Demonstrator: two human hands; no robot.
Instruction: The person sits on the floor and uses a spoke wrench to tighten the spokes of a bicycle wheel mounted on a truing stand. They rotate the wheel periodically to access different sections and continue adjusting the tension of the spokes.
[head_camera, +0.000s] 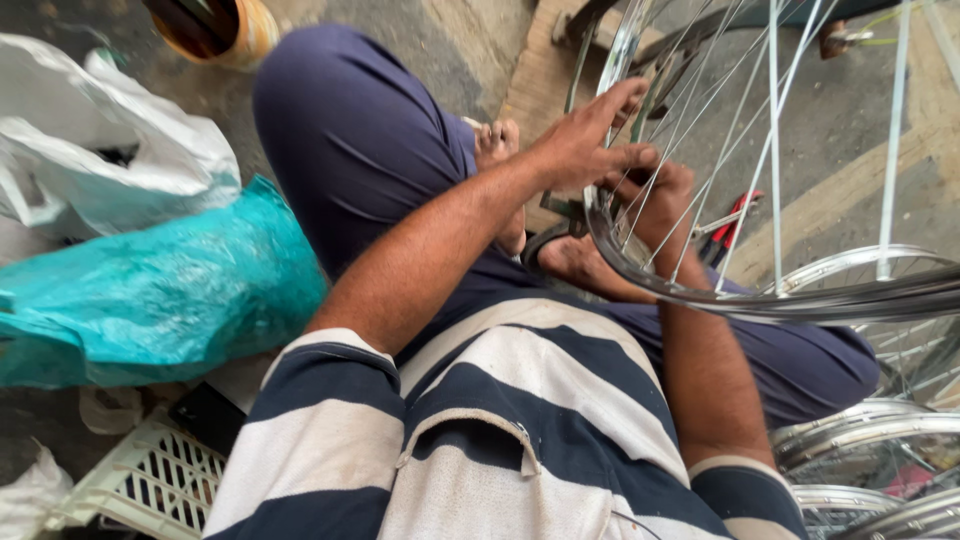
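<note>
Your left hand (590, 140) lies over the rim of the bicycle wheel (760, 295), fingers stretched toward the spokes (700, 130), thumb down by the rim; it rests on the metal and does not close round anything I can make out. Your right hand (660, 200) sits behind the spokes, fingers curled in among them. It may be pinching a spoke or a nipple, but the wires hide that, so I cannot tell its grip.

The wheel stands in front of your crossed legs, its near rim passing just above your knee and foot.

Judgement on doing this well: steady the rim with the left hand so it does not wobble, and work one spoke at a time with the right, in small even turns, checking neighbours for matching tightness.

Containers:
- An orange bucket (215, 30) at the top edge, dark inside; contents unreadable.
- A white plastic bag (110, 140) and a teal plastic bag (150, 290) on the ground at your left, both bulging, contents hidden.
- A white slatted crate (150, 485) low left; what it holds is out of view.

More rims (870, 440) lie stacked at your right.
</note>
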